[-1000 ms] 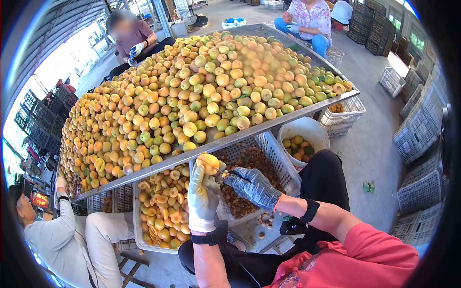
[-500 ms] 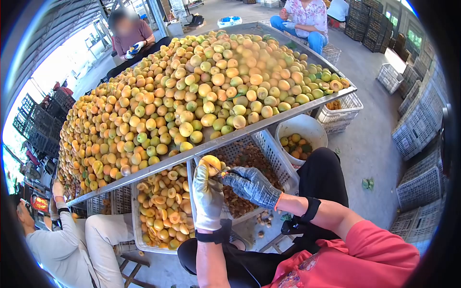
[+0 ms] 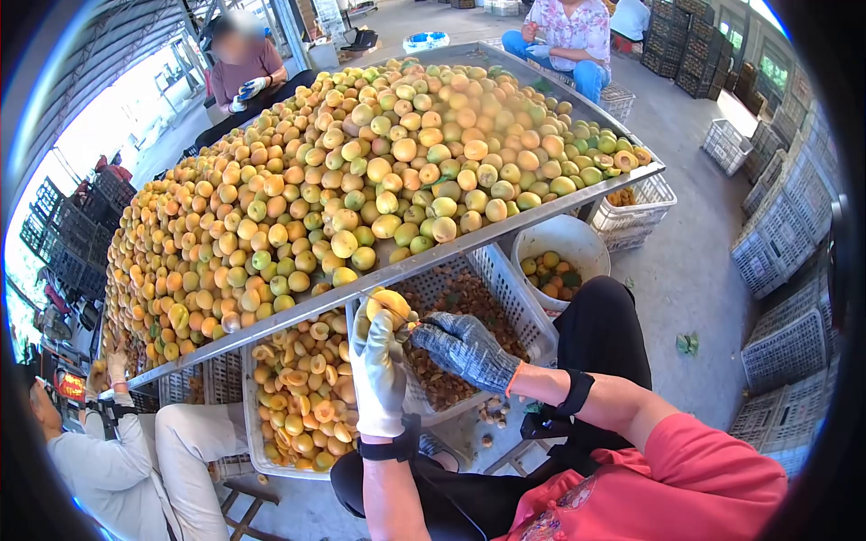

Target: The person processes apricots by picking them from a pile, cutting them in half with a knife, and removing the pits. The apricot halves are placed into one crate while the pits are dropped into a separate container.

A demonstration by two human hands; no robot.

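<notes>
My left hand (image 3: 377,365), in a pale glove, is closed around a yellow-orange apricot (image 3: 388,305) just below the metal table edge. Close beside it, my right hand (image 3: 460,350) in a grey knitted glove is closed, its fingertips at the fruit's right side. A small orange-brown bit shows at those fingertips; what the fingers grip is hidden. Beneath my hands, a white crate (image 3: 539,332) contains brown apricot pits. Left of it, another crate (image 3: 255,433) holds split apricot halves (image 3: 311,388).
A sloping metal table (image 3: 505,216) bears a large heap of apricots (image 3: 361,171). To the right stands a white bucket (image 3: 586,243) with fruit inside. A co-worker (image 3: 108,451) sits at left, two more people across the table. Stacked crates (image 3: 785,216) line the right side.
The apricot in my left hand has tilted slightly, and an orange-brown bit now shows between it and my right fingertips. The whole view has shifted a little.
</notes>
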